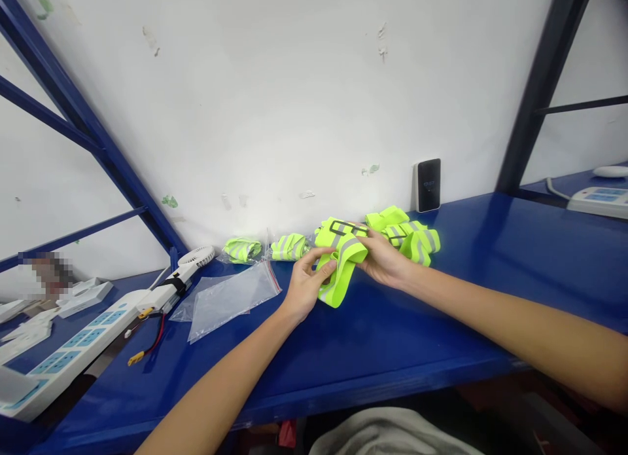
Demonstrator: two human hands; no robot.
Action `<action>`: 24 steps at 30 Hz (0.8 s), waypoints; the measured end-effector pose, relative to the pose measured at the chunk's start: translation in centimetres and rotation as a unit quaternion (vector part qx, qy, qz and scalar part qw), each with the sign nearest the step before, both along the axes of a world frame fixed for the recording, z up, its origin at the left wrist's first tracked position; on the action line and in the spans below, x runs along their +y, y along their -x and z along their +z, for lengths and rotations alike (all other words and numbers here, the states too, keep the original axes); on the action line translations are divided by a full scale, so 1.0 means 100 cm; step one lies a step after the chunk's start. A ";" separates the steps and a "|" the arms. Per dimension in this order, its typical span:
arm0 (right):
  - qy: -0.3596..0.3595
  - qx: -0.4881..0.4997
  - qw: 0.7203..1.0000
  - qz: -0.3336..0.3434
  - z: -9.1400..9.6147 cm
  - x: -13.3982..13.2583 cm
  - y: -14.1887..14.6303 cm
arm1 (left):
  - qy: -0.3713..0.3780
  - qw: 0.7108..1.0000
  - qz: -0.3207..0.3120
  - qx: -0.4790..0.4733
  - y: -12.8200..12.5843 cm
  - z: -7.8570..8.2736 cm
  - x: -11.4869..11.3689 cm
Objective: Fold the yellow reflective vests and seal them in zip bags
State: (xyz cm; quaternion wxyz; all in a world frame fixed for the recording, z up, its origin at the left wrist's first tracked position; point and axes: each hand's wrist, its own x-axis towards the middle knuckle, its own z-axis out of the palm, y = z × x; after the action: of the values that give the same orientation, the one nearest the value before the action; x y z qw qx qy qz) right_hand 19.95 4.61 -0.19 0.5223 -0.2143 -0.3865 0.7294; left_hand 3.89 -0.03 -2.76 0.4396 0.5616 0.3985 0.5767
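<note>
Both my hands hold one neon-yellow reflective strap (340,266) with grey stripes over the blue shelf (373,337). My left hand (305,286) pinches its lower loop with thumb and fingers. My right hand (381,260) grips its upper end, where a black buckle shows. A pile of similar yellow straps (411,236) lies just behind my right hand. Two folded straps in clear bags (242,249) (289,246) rest against the wall to the left.
Empty clear zip bags (226,299) lie left of my hands. Further left sit a white handheld fan (189,266), a white power strip (73,350) and red-black wires (150,340). A small black-and-white device (428,184) leans on the wall. Another power strip (599,200) sits far right.
</note>
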 end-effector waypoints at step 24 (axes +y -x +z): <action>-0.115 -0.095 0.988 -0.027 -0.026 0.000 0.006 | -0.103 0.971 0.109 0.186 -0.005 -0.012 0.000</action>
State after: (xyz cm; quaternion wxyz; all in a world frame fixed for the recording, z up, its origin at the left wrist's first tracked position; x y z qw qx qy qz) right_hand 19.31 4.64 -2.74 0.5240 -0.2309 -0.5097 0.6422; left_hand 4.36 -0.01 -3.98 0.2320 0.6542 0.4704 0.5448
